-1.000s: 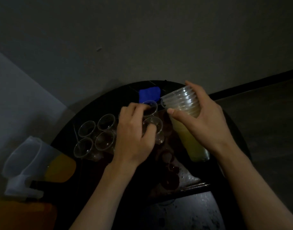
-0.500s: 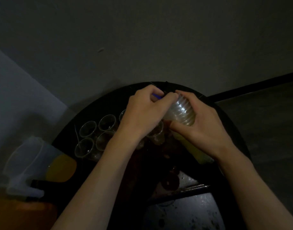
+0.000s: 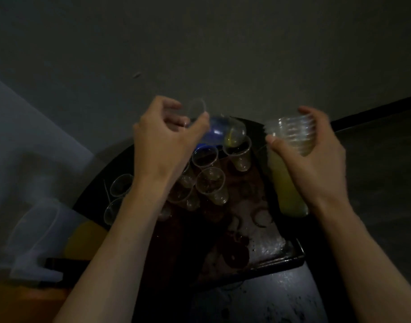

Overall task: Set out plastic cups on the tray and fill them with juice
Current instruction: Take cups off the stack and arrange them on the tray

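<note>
One plastic cup (image 3: 223,131) comes free of the stack (image 3: 290,134), pinched by the left hand (image 3: 162,141) at upper centre, above the tray (image 3: 269,248); the right hand (image 3: 316,157), apart now, grips the stack at centre right. Placement likely follows.

I saw the tray (image 3: 269,248) on the table (image 3: 269,299), with cups (image 3: 211,183) standing on its far left part. A jug (image 3: 37,229) stood left of the tray. The left hand (image 3: 167,136) held a cup (image 3: 213,129) above the farthest cups. To its right, the right hand (image 3: 311,155) held a stack (image 3: 290,131) above a juice container (image 3: 288,190) at the tray's right edge.
</note>
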Motion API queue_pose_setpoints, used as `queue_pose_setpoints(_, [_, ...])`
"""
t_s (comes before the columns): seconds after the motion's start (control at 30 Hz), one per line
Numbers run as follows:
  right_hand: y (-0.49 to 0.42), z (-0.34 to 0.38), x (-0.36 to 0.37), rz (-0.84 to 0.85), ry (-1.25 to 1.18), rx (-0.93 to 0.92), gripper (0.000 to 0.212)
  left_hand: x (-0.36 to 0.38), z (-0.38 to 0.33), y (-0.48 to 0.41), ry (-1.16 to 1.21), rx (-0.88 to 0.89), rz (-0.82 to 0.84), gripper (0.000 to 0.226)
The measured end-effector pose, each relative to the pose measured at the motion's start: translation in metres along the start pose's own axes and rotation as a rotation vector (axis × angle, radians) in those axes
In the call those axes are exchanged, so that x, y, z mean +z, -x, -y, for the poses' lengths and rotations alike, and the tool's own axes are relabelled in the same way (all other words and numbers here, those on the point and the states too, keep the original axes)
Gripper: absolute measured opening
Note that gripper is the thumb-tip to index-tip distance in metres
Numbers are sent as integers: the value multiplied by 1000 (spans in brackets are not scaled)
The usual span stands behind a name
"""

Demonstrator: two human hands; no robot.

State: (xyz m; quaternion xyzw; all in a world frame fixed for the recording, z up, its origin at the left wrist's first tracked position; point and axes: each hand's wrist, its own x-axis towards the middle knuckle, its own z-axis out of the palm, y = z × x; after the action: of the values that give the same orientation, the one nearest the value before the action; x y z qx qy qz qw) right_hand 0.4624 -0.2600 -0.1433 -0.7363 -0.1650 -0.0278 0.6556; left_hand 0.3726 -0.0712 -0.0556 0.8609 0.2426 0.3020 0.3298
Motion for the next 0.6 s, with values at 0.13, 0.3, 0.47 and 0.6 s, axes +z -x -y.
queue_pose_setpoints(0.13, [0, 4, -4, -130, -44, -30, 71, 24, 12, 19, -128, 78, 139, 52])
queue_pose_setpoints(0.3, [-1, 5, -6, -147, -63, -36, 68, 58, 33, 35, -259, 171, 235, 58])
queue_pose_setpoints(0.47, [-1, 4, -5, -138, -47, -13, 71, 83, 48, 35, -393, 219, 349, 61])
queue_pose_setpoints(0.6, [-2, 4, -5, -152, -74, -2, 69, 89, 55, 31, -422, 249, 420, 51])
